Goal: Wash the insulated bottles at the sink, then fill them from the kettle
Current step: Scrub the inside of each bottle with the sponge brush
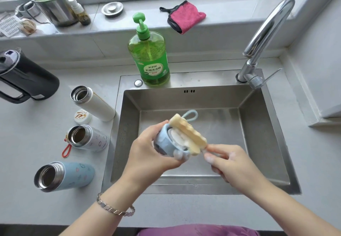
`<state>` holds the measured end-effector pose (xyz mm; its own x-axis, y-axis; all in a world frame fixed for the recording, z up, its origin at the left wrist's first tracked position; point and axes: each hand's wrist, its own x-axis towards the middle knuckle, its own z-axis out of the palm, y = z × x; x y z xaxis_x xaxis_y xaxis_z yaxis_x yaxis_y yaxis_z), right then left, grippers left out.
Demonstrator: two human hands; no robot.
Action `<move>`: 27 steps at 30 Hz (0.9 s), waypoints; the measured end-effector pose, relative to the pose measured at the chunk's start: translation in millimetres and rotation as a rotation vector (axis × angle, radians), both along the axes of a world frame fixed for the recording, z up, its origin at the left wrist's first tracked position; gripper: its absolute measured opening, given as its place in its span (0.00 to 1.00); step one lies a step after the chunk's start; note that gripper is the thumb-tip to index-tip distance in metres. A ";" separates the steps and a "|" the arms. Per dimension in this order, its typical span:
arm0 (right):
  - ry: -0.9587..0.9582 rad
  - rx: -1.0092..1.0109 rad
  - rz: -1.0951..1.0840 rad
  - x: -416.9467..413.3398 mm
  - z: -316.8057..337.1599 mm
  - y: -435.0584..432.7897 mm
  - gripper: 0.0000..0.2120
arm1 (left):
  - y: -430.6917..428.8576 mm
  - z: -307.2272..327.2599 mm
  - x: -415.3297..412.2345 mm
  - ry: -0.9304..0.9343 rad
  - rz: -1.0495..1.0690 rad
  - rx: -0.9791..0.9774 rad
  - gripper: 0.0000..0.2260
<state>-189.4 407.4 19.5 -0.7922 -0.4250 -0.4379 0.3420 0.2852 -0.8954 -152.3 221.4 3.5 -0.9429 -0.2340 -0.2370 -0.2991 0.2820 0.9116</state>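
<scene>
Purple fabric (199, 231) shows at the nearest edge, and above it two bare forearms reach over the grey bench (27, 143). The left wrist wears a silver link bracelet (115, 209). Over the steel sink (258, 125), the left hand (147, 154) has its grip curled round a pale blue lid (164, 143), inner side turned up, a blue cord loop (190, 114) sticking out beyond it. The right hand (232, 162) pinches the handle end of a yellow sponge brush (188, 134) between thumb and fingers. The sponge head lies across the lid's open inside. From here the basin below looks bare, with no pooled water that I can make out.

Left of the sink, three uncapped bottles stand in a row on the bench. Nearest is a blue bottle (73, 174), then a white patterned bottle (92, 139) with a red loop (66, 150), then a plain white bottle (97, 106). Their steel insides look dark, and I cannot tell whether they hold anything. A small white cap (83, 116) with a gold figure lies between the two white ones. Further left sits a black kettle (27, 77), lid closed.

On the sink's back rim stands a green pump bottle (149, 60), almost full of green liquid. The chrome tap (263, 38) rises at the right. On the window ledge behind lie a pink cloth (186, 17) and a metal sink plug (112, 9). Beside them are a small spray bottle (79, 11) and a steel pot (53, 8) under a green lid.
</scene>
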 end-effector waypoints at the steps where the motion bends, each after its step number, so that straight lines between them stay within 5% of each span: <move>1: -0.004 0.006 0.000 1.2 -2.3 0.8 0.16 | -2.2 -3.4 0.4 -0.009 0.023 0.016 0.31; 6: 0.046 0.013 0.109 6.4 -9.4 -11.0 0.14 | -7.1 -14.4 1.1 -0.075 0.003 0.011 0.23; 10: 0.001 0.177 0.095 -10.6 -45.6 -6.8 0.13 | -9.1 -21.6 -0.4 -0.119 0.023 0.003 0.26; 18: -0.034 0.490 0.063 -45.4 -99.7 2.7 0.09 | -62.6 -137.9 -11.5 -0.466 -0.010 -0.489 0.25; 27: -0.107 0.633 0.175 -82.7 -138.3 -37.7 0.07 | -82.1 -226.5 -25.8 -0.785 -0.217 -0.701 0.26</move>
<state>-272.1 369.7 -118.8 -0.6731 -0.1787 -0.7177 0.3202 0.8043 -0.5006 -178.1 139.3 -222.9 -0.6235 -0.3993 -0.6722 -0.6114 0.7849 0.1009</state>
